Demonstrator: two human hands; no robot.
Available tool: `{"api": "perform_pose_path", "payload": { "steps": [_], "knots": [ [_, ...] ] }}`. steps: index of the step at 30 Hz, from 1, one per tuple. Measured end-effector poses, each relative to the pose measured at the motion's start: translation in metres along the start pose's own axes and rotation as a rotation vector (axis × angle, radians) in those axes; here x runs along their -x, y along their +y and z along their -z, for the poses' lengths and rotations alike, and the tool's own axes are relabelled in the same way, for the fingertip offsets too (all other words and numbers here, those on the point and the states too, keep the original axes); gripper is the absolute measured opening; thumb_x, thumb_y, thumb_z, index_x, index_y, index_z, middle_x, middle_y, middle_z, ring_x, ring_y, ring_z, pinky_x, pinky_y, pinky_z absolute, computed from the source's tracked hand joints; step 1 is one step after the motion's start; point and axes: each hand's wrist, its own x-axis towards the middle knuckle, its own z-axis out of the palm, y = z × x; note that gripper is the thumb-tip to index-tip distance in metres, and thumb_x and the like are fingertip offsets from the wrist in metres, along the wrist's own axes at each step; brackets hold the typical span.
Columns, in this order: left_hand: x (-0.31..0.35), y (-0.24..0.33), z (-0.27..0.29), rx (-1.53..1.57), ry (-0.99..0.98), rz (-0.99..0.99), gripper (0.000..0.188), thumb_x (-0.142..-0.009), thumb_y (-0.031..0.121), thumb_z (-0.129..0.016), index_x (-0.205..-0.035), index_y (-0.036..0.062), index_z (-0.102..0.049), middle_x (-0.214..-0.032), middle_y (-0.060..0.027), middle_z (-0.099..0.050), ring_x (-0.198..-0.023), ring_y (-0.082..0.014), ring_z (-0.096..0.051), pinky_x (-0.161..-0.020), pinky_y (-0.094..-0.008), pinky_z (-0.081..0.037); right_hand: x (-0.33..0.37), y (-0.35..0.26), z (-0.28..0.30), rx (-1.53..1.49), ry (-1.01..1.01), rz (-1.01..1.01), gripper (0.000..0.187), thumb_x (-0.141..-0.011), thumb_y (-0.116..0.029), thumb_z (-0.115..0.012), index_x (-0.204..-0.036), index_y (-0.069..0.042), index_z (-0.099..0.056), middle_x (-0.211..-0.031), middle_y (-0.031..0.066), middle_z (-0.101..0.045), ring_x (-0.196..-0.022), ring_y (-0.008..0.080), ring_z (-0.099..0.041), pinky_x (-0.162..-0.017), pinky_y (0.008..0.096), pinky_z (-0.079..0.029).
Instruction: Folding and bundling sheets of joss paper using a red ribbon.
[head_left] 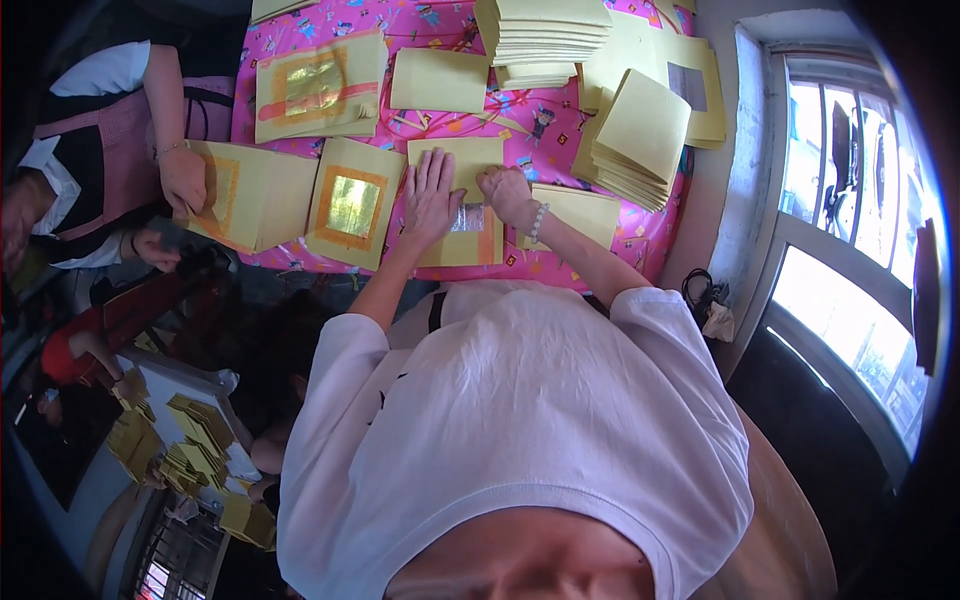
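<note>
A sheet of yellow joss paper [450, 252] with a silver foil patch and an orange band lies in front of me. My left hand [431, 197] rests flat on its left half, fingers stretched out and pointing away from me. At the sheet's upper right edge, my right hand [507, 195] is curled closed against the paper. What its fingers hold, if anything, is hidden. To the left is a joss paper sheet with a gold foil square [354, 205] framed in orange. Another yellow sheet [585, 212] lies partly under my right forearm.
Stacks of folded yellow paper [640, 140] stand at the right and far side of the pink patterned tablecloth [535, 262]. On the left a co-worker's hand [183, 178] touches another sheet [265, 195]. A barred window [850, 150] is at the right; another paper-covered table [235, 395] is lower left.
</note>
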Motion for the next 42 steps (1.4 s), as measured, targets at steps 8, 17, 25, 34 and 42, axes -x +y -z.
{"api": "perform_pose_path", "payload": {
  "steps": [8, 17, 25, 34, 42],
  "knots": [
    [-0.004, -0.006, 0.004, 0.063, 0.024, -0.045, 0.065, -0.088, 0.034, -0.048, -0.140, 0.0061, -0.023, -0.146, -0.0130, -0.022, -0.136, -0.0300, -0.017, -0.109, -0.0484, -0.012, 0.005, -0.009, 0.010, 0.002, 0.147, 0.019, 0.014, -0.077, -0.016, -0.058, -0.089, -0.010, -0.056, -0.083, 0.0065, -0.061, -0.082, 0.0192, -0.063, -0.067, 0.0367, -0.047],
    [0.004, 0.001, 0.029, 0.189, 0.271, 0.161, 0.054, -0.085, 0.026, -0.053, -0.129, -0.0006, -0.036, -0.128, -0.0223, -0.040, -0.123, -0.0386, -0.035, -0.102, -0.0463, -0.029, 0.018, -0.009, 0.006, 0.211, 0.187, 0.138, 0.009, -0.076, -0.015, -0.054, -0.081, -0.008, -0.057, -0.076, 0.0066, -0.057, -0.073, 0.0188, -0.061, -0.066, 0.0343, -0.045],
    [-0.003, -0.008, -0.001, 1.351, 0.464, 0.799, 0.057, -0.081, 0.013, -0.062, -0.126, 0.0039, -0.028, -0.110, -0.0164, -0.047, -0.085, -0.0209, -0.058, -0.056, -0.0307, -0.055, 0.038, -0.011, 0.034, 0.162, 0.475, 0.142, 0.008, -0.069, -0.015, -0.058, -0.071, -0.008, -0.058, -0.072, 0.0068, -0.057, -0.068, 0.0218, -0.059, -0.064, 0.0358, -0.045],
    [0.044, 0.043, 0.080, 1.597, 0.227, 0.640, 0.036, -0.085, 0.009, -0.050, -0.122, 0.0088, -0.047, -0.106, -0.0059, -0.058, -0.092, -0.0165, -0.059, -0.069, -0.0306, -0.051, 0.124, -0.026, 0.076, -0.716, 0.799, -0.157, 0.035, -0.082, -0.015, -0.061, -0.113, -0.002, -0.051, -0.101, 0.0137, -0.051, -0.084, 0.0257, -0.056, -0.072, 0.0375, -0.048],
    [0.066, 0.107, 0.026, 1.462, 0.117, 0.407, 0.035, -0.080, 0.004, -0.058, -0.114, -0.0002, -0.051, -0.102, -0.0061, -0.061, -0.088, -0.0121, -0.059, -0.070, -0.0251, -0.049, 0.207, 0.004, 0.010, -1.124, 0.802, -0.489, 0.034, -0.086, -0.009, -0.056, -0.117, 0.002, -0.046, -0.095, 0.0103, -0.051, -0.072, 0.0150, -0.055, -0.060, 0.0266, -0.047]
  ]
}}
